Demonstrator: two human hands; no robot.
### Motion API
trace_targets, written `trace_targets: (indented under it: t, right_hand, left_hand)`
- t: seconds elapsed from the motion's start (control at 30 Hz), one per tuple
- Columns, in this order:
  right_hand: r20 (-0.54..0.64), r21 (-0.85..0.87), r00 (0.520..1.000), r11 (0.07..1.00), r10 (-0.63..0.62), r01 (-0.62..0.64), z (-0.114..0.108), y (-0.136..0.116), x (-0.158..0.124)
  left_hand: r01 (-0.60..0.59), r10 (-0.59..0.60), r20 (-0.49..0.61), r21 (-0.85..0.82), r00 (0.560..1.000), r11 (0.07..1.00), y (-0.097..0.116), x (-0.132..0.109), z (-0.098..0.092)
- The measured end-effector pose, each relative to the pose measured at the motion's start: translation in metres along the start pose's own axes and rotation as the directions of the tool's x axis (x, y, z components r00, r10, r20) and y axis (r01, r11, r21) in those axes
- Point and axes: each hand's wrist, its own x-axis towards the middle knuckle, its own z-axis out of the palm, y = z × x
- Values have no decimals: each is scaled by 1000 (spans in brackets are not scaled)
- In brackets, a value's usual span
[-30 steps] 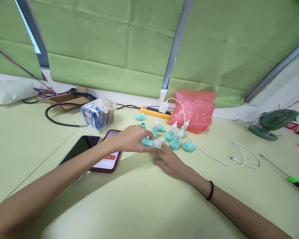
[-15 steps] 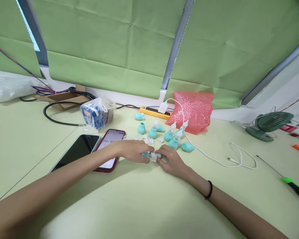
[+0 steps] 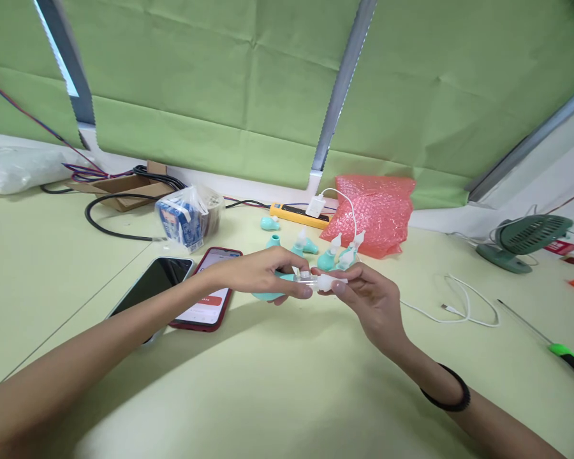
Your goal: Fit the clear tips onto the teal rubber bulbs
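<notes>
My left hand (image 3: 261,274) is closed around a teal rubber bulb (image 3: 268,295) with a clear neck, held above the table. My right hand (image 3: 370,299) pinches a white nozzle tip (image 3: 326,282) that meets the bulb's clear neck. Both hands are raised off the pale green table (image 3: 277,395). Behind them stand several more teal bulbs with white tips (image 3: 326,256), and one lone teal bulb (image 3: 269,222) lies farther back.
Two phones lie at left, one black (image 3: 153,284) and one red-cased (image 3: 208,290). A plastic bag with a blue carton (image 3: 186,218), a yellow power strip (image 3: 299,215), pink bubble wrap (image 3: 373,213), a white cable (image 3: 454,309), a green fan (image 3: 526,239) and a green-handled screwdriver (image 3: 567,354) sit around.
Both hands have lifted from the table with the bulb; my right hand now pinches the white tip at the bulb's neck, palm turned up.
</notes>
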Motion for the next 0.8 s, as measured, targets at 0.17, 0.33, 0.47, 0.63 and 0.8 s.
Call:
trace_targets:
  t: [0.17, 0.33, 0.47, 0.63, 0.8]
  right_hand:
    - [-14, -83, 998, 995, -60, 59, 0, -9, -5]
    - [-34, -60, 998, 997, -50, 48, 0, -13, -9]
    - [-33, 45, 998, 997, -56, 57, 1, -17, -13]
    - [-43, 184, 992, 975, -116, 122, 4, -25, -20]
    - [-61, 230, 990, 963, -129, 140, 5, -26, -23]
  left_hand:
    - [6, -7, -27, -35, 1000, 999, 13, -5, 3]
    - [-26, 38, -112, 109, 993, 994, 23, -8, 6]
    - [-23, 92, -209, 313, 974, 950, 32, -10, 11]
    - [1, 100, -245, 383, 964, 924, 46, -15, 19]
    - [53, 108, -302, 480, 947, 876, 51, -18, 28]
